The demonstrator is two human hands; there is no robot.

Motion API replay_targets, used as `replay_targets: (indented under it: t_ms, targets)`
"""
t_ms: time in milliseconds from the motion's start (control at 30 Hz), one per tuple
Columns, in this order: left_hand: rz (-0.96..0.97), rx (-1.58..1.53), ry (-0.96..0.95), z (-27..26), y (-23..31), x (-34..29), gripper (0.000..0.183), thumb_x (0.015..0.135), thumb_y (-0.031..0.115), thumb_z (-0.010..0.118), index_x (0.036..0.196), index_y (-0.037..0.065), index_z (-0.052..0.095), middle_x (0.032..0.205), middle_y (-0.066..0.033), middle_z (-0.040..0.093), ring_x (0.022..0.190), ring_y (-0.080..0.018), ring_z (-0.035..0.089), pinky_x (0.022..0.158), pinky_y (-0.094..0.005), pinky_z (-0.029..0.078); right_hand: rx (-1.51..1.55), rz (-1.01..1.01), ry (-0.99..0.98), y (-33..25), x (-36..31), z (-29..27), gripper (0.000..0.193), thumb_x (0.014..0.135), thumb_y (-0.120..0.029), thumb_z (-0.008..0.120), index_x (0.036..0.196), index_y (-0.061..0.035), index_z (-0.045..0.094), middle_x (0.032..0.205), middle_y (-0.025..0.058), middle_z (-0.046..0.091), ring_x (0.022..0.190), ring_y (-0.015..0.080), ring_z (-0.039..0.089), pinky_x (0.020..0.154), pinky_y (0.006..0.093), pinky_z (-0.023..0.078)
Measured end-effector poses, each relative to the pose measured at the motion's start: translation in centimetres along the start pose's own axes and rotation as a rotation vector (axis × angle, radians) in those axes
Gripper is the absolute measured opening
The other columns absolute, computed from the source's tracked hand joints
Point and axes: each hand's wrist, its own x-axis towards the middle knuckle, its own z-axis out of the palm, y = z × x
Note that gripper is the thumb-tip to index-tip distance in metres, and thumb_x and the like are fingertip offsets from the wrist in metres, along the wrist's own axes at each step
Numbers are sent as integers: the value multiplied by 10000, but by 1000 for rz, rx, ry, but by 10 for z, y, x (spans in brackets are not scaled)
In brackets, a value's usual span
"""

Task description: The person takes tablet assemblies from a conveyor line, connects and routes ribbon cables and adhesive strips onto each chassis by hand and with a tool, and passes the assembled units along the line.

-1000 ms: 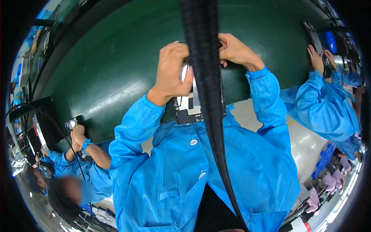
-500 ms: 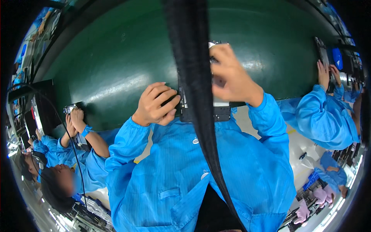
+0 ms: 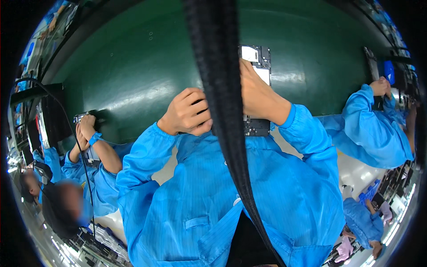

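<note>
A flat, opened electronic device (image 3: 260, 127) with a black frame and white panels lies on the green table in front of me. A black strap hanging down the view covers its left part. My right hand (image 3: 264, 95) rests over the middle of the device, back of the hand up, its fingertips hidden by the strap. At the device's left side, my left hand (image 3: 189, 113) is closed with curled fingers. Its fingertips reach the strap, and what they hold, if anything, is hidden.
The green table (image 3: 133, 62) stretches away on both sides. On the left, a co-worker's hands (image 3: 84, 127) are at another device. To the right, another co-worker's hands (image 3: 381, 86) are near a dark flat piece (image 3: 370, 62) and a blue object (image 3: 389, 71).
My right hand has moved down and slightly left over the device, uncovering its top right part. My left hand has shifted a little right, against the strap.
</note>
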Motion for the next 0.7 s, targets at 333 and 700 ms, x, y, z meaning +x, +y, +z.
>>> replay_targets:
  t_ms: [333,700]
  targets:
    - [140,27,-8,0,-9,2,306,872,307,740,1017,57,839,1048,-103,787,960,-276,731,961,-480,633,-176,-98,116,-6,1,9,166,900,-187,730,1007,-65,693,1140,88,672,1207,291,625,1068,457,515]
    - [132,8,25,1,-11,2,278,858,295,762,980,55,832,996,-86,778,932,-273,731,938,-469,633,-199,-184,164,-1,8,14,128,917,-172,715,1001,-96,656,977,40,615,1070,246,620,957,418,502]
